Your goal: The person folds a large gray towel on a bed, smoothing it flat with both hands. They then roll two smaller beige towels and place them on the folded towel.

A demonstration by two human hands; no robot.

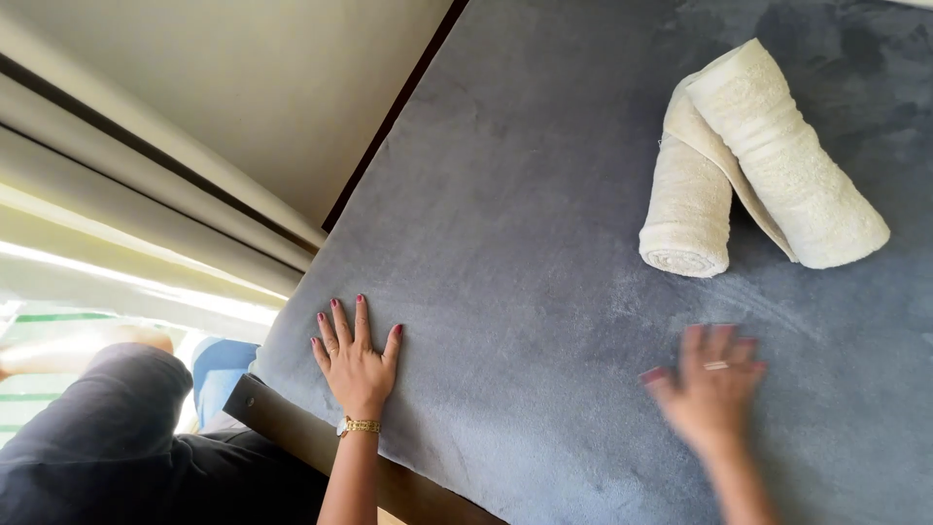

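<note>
My left hand lies flat, fingers spread, on a grey-blue plush cover near its left edge. It holds nothing. My right hand is blurred with motion and also rests flat on the cover, fingers apart, below two rolled white towels. The towels lie crossed at the upper right, one leaning over the other, a short way from my right hand.
A dark wooden frame edge runs under the cover at the lower left. Beyond it are a beige floor and a sliding door track. My dark trousers show at the bottom left.
</note>
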